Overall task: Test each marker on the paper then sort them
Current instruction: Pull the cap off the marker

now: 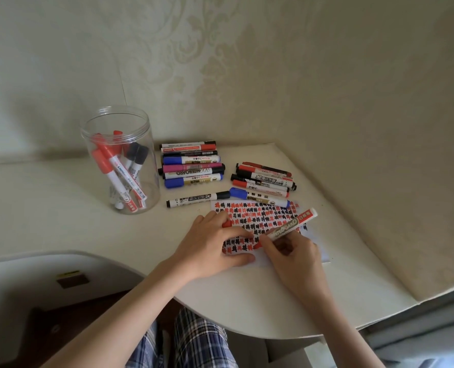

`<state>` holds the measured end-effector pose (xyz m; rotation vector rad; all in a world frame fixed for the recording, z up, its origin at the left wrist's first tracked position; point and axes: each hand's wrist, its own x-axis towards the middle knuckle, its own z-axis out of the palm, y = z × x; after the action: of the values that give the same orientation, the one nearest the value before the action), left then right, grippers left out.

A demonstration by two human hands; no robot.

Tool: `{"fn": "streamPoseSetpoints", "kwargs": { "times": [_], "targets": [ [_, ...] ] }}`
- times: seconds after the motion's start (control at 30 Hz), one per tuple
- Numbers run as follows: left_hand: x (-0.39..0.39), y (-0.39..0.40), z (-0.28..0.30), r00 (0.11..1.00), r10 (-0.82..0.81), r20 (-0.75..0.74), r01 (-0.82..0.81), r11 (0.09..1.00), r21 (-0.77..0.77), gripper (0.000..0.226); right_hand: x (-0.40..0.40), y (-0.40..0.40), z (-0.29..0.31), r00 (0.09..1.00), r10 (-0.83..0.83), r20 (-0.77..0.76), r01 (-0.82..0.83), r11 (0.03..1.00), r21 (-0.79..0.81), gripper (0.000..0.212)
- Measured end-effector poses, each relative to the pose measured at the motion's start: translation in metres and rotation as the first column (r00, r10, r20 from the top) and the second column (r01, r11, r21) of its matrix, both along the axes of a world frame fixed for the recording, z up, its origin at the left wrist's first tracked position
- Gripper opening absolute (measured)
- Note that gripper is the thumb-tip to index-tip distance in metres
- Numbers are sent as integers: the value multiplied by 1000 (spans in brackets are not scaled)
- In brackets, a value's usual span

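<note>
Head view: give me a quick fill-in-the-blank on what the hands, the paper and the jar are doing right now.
1. The right hand grips a red whiteboard marker with its tip on the ____.
2. The left hand holds the marker's red ____ while resting on the paper.
3. The clear plastic jar stands ____ with no lid on, markers inside.
4. The paper's marks are black and ____.

Missing words: paper; cap; upright; red
</note>
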<state>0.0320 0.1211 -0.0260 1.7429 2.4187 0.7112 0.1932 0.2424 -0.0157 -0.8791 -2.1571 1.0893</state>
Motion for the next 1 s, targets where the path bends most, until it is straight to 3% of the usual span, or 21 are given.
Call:
{"fn": "streamPoseSetpoints", "kwargs": {
  "times": [0.6, 0.77, 0.83, 0.9, 1.0],
  "targets": [
    [1, 0, 1, 1000, -12, -5, 12, 1000, 2, 63, 0, -2, 5, 1000, -22, -9, 22, 1000, 0, 6],
    [0, 0, 0, 1000, -24, -5, 24, 1000, 1, 65, 0, -4, 6, 999, -8, -42, 7, 999, -39, 8],
    [2, -2, 2, 999, -40, 4, 40, 999, 18, 65, 0, -3, 9, 992, -31, -120, 15, 991, -134, 8],
    [4, -3, 5, 994, -46, 99, 41, 997, 61, 62, 0, -1, 12, 980, -76, -183, 31, 971, -237, 5],
    [-1, -9, 17, 864, -28, 502, -3, 998, 61, 37, 0, 1, 19, 972, -106, -211, 25, 935, -353, 6]
  ]
}}
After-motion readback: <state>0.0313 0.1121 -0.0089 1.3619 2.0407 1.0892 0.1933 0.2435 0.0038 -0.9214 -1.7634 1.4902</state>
